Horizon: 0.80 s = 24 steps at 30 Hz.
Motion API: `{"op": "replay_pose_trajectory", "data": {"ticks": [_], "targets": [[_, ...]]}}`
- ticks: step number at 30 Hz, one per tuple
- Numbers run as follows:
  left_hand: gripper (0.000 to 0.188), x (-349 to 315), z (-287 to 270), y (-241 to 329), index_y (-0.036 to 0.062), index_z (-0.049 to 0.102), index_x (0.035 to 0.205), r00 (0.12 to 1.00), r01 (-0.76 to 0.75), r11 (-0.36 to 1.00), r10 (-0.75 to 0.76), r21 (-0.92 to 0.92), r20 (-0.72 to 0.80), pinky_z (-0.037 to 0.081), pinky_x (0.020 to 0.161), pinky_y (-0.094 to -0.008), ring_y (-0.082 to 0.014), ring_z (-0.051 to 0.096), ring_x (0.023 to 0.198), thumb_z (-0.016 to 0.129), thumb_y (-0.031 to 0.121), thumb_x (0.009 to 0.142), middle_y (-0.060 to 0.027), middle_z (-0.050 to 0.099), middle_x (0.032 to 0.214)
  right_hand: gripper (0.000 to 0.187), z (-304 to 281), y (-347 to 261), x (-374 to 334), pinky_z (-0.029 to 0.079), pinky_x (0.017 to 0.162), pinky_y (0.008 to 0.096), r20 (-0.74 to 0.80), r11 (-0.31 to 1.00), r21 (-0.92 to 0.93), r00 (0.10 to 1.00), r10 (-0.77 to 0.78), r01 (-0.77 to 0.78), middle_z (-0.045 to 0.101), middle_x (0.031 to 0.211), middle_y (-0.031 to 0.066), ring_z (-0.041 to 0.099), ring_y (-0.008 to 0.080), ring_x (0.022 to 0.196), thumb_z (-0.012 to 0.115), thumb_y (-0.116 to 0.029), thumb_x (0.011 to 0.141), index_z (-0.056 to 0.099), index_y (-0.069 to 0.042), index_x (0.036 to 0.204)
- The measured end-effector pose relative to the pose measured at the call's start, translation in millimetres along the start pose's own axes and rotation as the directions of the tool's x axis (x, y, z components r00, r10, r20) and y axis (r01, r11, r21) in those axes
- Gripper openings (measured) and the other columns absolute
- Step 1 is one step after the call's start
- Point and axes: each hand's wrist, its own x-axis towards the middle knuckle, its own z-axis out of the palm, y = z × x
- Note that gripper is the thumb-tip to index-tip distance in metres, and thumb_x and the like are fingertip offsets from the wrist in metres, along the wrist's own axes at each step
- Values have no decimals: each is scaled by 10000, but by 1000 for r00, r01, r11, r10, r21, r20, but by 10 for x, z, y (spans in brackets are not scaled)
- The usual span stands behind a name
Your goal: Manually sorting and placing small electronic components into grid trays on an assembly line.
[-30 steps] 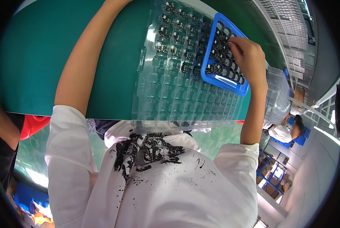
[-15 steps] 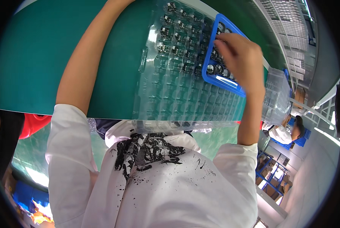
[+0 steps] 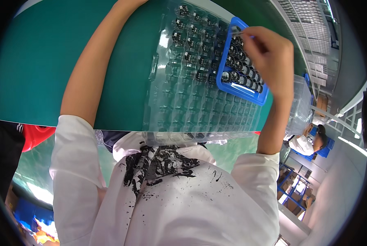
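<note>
My right hand [image 3: 269,57] is over the blue tray [image 3: 244,96], its thumb and forefinger pinched together near the tray's far left corner. A small greyish thing shows at the fingertips, too blurred to name. Round black parts with shiny rims [image 3: 243,69] lie in rows inside the blue tray. This tray rests on the right part of a clear plastic blister tray [image 3: 179,104]. Small dark circuit parts [image 3: 189,56] sit in the blister tray's far pockets; its near pockets look bare. My left forearm [image 3: 91,69] reaches across the table to the top edge, where the left hand passes out of view.
The green tabletop [image 3: 31,74] stretches to the left, with its near edge in front of my body. A stack of clear plastic trays [image 3: 299,102] stands beyond my right forearm. Farther right, another person [image 3: 304,143] in white sits near blue crates.
My right hand has moved slightly right and away from me, baring more of the round parts in the blue tray. My left forearm has hardly moved.
</note>
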Motion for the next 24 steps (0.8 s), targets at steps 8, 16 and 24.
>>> {"op": "replay_pose_trajectory", "data": {"ticks": [8,16,24], "targets": [[281,-16,25,49,-57,591,737,999,43,999,-43,-8,-11,457,601,-426,-344,608,619,589,178,892,-227,589,676,96,64,598,-85,462,560,280,19,994,-100,999,42,-40,665,725,109,582,159,578,707,-44,828,704,21,899],[289,-19,9,50,-59,588,738,998,60,998,-60,-6,17,454,593,-420,-321,601,599,592,180,899,-222,586,660,99,94,617,-34,518,625,308,72,981,-196,997,19,-4,708,838,109,664,220,667,699,-66,831,721,-25,918],[303,-14,16,18,-60,585,731,999,43,999,-43,14,5,452,589,-416,-309,594,587,590,190,902,-221,578,651,101,142,607,-15,528,647,328,89,980,-200,996,10,8,704,845,110,682,256,706,697,-82,835,718,-26,917]]}}
